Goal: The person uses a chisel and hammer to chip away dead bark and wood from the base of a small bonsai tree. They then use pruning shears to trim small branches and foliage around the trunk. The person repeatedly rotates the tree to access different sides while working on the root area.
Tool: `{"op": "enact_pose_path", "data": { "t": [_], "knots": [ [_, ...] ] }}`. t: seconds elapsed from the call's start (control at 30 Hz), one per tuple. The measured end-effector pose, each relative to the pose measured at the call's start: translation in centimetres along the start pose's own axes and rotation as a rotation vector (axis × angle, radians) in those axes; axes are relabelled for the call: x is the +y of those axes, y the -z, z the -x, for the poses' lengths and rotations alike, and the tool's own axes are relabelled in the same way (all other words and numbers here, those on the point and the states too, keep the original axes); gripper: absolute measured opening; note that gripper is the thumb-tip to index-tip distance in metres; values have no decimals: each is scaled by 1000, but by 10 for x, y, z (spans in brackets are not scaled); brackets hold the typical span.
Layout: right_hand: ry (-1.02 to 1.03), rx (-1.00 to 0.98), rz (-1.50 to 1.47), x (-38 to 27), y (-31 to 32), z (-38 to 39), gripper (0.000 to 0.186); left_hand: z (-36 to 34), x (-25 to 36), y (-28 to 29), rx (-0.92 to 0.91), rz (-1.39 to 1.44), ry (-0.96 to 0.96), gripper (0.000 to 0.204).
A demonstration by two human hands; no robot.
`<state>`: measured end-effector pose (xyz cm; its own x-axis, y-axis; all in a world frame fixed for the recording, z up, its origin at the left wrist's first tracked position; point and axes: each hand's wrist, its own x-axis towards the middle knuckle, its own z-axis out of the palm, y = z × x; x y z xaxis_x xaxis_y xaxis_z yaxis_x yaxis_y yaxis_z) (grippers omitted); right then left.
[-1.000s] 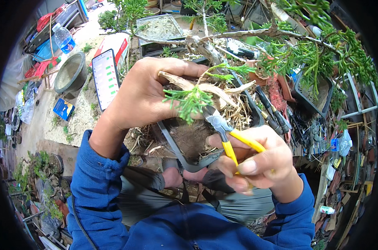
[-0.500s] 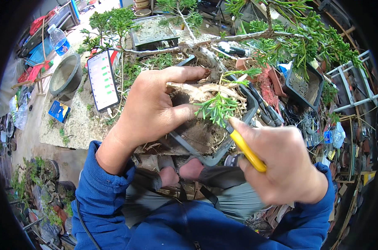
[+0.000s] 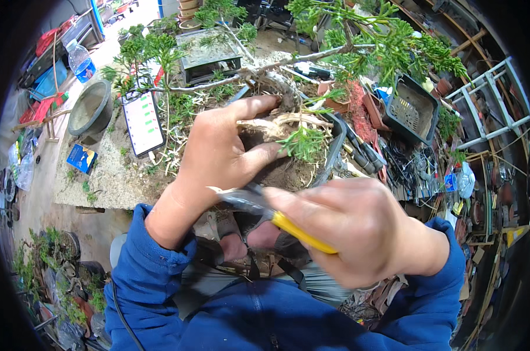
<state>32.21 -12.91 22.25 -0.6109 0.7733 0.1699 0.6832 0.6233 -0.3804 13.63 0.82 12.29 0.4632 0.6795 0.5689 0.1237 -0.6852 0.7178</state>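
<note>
In the middle stands a juniper bonsai (image 3: 285,90), with a twisted trunk and pale bare wood at its base (image 3: 285,121), in a dark rectangular pot (image 3: 335,146) of soil. My left hand (image 3: 212,140) grips the trunk's base, index finger behind and thumb in front of the pale wood. A small green sprig (image 3: 303,143) sits just right of the thumb. My right hand (image 3: 353,225), partly blurred, is closed round yellow-handled pruning shears (image 3: 303,232). Their curved metal head points left, near my left wrist, apart from the tree; whether the blades are parted is unclear.
Left of the tree, a phone (image 3: 143,124) lies on the stone slab (image 3: 107,190) beside a round pot (image 3: 91,108) and a blue packet (image 3: 81,158). On the right are several hand tools (image 3: 361,146) and a black basket (image 3: 414,108). Branches (image 3: 382,44) spread overhead.
My right hand has drawn the shears away from the green sprig, down and left toward my left wrist, so their metal head now shows. The left hand keeps its grip. The view has shifted slightly.
</note>
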Motion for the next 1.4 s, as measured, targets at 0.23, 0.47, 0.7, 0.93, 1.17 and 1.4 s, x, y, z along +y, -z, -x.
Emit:
{"op": "enact_pose_path", "data": {
  "t": [0.23,0.47,0.7,0.93,1.17,1.4],
  "knots": [
    [-741,-117,-1004,24,36,28,44,-2,-1,-4,25,148,84,62],
    [-629,-5,-1427,62,17,28,45,-4,1,11,-85,59,103,63],
    [-599,-197,-1266,86,37,4,30,-20,-20,28,-224,190,71,70],
    [-522,-429,-797,97,65,-34,46,-36,-33,39,-289,307,111,67],
    [-308,-394,-321,81,80,-48,51,-36,-35,37,-311,447,148,66],
    [-442,-388,-360,77,79,-48,55,-35,-37,39,-291,367,96,66]
  ]
}}
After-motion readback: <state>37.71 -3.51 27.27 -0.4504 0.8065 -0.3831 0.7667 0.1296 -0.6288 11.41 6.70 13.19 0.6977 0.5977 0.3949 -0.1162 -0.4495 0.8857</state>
